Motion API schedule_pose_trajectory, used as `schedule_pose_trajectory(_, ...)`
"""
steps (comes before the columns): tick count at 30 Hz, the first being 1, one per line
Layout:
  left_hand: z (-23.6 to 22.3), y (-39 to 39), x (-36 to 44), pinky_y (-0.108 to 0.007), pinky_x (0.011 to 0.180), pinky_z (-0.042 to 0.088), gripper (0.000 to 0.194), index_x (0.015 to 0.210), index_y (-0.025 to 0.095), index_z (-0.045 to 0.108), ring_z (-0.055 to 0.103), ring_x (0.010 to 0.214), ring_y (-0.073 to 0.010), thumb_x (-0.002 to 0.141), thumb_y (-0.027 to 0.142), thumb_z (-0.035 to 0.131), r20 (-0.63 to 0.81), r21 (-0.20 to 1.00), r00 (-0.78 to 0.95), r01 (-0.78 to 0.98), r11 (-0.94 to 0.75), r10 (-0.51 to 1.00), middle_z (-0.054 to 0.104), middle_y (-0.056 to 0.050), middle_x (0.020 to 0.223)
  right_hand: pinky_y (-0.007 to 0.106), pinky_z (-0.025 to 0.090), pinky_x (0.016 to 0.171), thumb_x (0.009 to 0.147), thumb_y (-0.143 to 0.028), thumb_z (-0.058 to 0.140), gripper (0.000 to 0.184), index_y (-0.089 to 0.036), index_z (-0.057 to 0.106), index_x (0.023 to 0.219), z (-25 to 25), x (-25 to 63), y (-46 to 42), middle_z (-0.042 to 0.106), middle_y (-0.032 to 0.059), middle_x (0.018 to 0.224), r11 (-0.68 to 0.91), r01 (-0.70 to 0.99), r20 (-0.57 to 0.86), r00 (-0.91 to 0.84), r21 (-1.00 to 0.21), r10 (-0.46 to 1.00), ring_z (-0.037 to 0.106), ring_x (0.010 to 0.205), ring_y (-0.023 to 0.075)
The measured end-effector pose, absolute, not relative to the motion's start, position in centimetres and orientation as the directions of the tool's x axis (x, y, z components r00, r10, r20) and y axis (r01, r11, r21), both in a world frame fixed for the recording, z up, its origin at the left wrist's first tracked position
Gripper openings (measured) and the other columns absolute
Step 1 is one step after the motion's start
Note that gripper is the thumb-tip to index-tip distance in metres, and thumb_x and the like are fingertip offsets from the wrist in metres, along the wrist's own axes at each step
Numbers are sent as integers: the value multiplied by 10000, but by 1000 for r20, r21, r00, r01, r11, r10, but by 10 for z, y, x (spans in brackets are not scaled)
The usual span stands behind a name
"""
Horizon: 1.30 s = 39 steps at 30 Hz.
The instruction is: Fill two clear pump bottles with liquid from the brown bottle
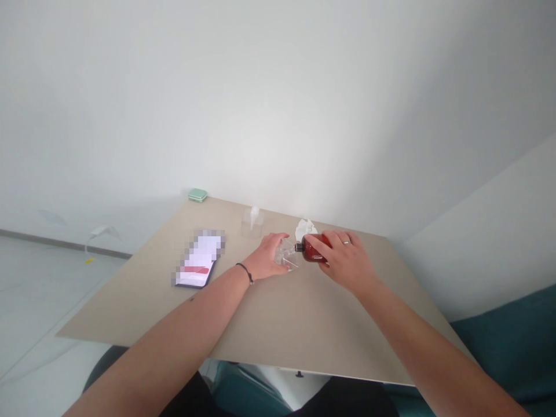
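Note:
My left hand [268,258] is wrapped round a clear bottle [285,255], its opening facing right. In my right hand [345,255] lies a reddish-brown bottle [313,248], tipped on its side with its black threaded neck pointing left. That neck meets or nearly meets the mouth of the clear bottle; I cannot tell whether they touch or whether liquid is flowing. Behind the brown bottle is a crumpled white tissue [306,228]. A white pump top [254,216] stands beyond my left hand, with a clear, see-through container around or under it.
On the left of the beige table [278,324] lies a phone [200,260] with its screen lit and blurred out. A small green case [197,195] sits at the back left corner. The white wall [260,116] rises right behind the table; dark teal fabric [512,330] is at the right.

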<state>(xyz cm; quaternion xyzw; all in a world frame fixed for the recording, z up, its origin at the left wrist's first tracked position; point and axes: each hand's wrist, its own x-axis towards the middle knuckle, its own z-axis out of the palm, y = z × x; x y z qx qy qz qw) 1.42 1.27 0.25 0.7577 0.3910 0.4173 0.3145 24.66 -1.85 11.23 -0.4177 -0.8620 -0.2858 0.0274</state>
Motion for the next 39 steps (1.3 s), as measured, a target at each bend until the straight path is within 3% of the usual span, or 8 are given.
schedule_pose_trajectory(39,2,12,13,-564,1142,346,853,1400,237,413,446,1309,-334,644,262,808,375,813,343,324,-484,861,459,-133,1358,416,270,985,849,-196,578,531,-333,540,1361,119,243,-20,616,104,1204,495,706,280,-678,506,680,521,1077,275)
